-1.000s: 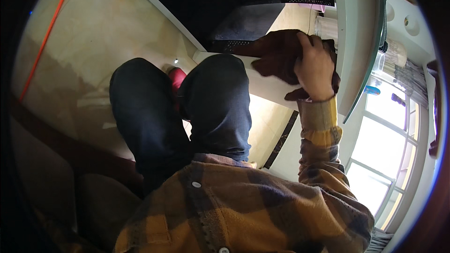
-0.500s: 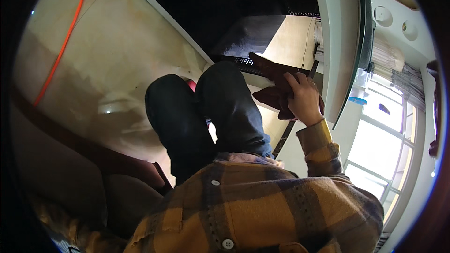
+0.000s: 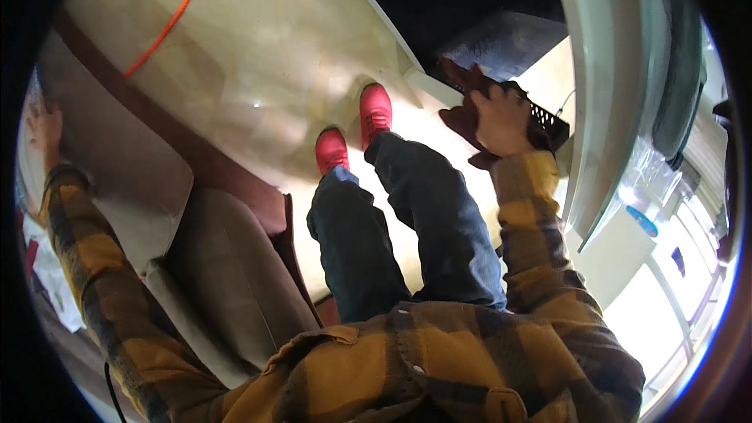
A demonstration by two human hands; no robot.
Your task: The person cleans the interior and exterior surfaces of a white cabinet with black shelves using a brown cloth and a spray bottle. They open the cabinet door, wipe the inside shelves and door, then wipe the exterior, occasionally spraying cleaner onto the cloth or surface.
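Observation:
My right hand (image 3: pixel 501 119) is closed around a bunched dark reddish-brown cloth (image 3: pixel 464 120), with loose folds of it hanging out beyond the fingers. Hand and cloth are at the edge of a black piece of furniture with a perforated strip (image 3: pixel 547 119); whether they touch it I cannot tell. Far to the left, my left hand (image 3: pixel 45 129) is stretched out with its fingers apart and nothing in it. It is beside the end of a grey-brown sofa seat (image 3: pixel 117 133), near the picture's rim.
Wood trim (image 3: pixel 168 141) edges the sofa along my left. My red shoes (image 3: pixel 376 110) stand on the shiny tiled floor (image 3: pixel 266 39), where an orange cord (image 3: pixel 174 23) runs. A glass-topped cabinet (image 3: pixel 607 86) rises on my right, with a bright window (image 3: pixel 658 313) beyond.
My view has swung, bringing my shoes, the sofa and my outstretched left arm into sight. My legs look straighter. My right hand still grips the cloth by the black furniture.

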